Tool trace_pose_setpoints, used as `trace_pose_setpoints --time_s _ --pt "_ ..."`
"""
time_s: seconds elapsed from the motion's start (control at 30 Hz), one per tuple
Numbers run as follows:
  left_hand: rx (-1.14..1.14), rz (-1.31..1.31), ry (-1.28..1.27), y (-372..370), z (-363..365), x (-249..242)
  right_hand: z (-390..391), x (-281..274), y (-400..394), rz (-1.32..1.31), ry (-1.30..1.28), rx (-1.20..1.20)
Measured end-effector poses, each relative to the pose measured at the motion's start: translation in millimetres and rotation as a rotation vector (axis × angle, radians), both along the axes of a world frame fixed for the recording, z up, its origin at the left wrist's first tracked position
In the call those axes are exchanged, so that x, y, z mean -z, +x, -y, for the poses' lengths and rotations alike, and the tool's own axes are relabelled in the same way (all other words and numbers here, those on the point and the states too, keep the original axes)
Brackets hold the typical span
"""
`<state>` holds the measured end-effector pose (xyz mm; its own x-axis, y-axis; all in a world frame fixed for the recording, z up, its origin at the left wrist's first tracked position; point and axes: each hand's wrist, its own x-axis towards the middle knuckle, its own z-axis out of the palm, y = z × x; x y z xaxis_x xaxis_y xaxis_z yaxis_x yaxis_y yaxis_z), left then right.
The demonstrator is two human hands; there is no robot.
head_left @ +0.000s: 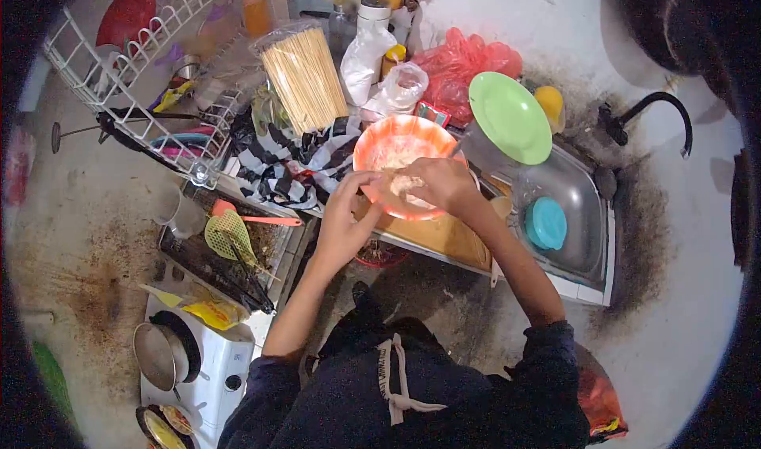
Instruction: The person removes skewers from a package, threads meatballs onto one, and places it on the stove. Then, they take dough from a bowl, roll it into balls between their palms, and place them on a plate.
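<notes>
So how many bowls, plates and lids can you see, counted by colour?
Orange bowl under both hands (left hand, right hand): 1
Green plate: 1
Teal lid in the sink: 1
Red plate in the rack: 1
Total: 4

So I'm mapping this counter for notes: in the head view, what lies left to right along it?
White dish rack → bundle of skewers → orange bowl → green plate → teal lid in the sink → black tap.
</notes>
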<state>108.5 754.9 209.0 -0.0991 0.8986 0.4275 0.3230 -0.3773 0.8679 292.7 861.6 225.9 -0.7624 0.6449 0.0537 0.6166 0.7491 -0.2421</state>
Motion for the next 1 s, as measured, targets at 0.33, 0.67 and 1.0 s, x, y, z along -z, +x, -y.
trace_pose_setpoints --time_s 0.33,0.67,1.0 --pt "0.119 -0.545 0.017 5 -67 8 -14 14 3 0.023 0.027 0.044" --pt "0.291 -0.850 -0.088 16 -108 14 -31 20 17 -0.211 -0.205 0.016" --pt "0.504 -0.659 -0.049 4 -103 -6 -48 -13 41 -0.467 -0.436 -0.160"
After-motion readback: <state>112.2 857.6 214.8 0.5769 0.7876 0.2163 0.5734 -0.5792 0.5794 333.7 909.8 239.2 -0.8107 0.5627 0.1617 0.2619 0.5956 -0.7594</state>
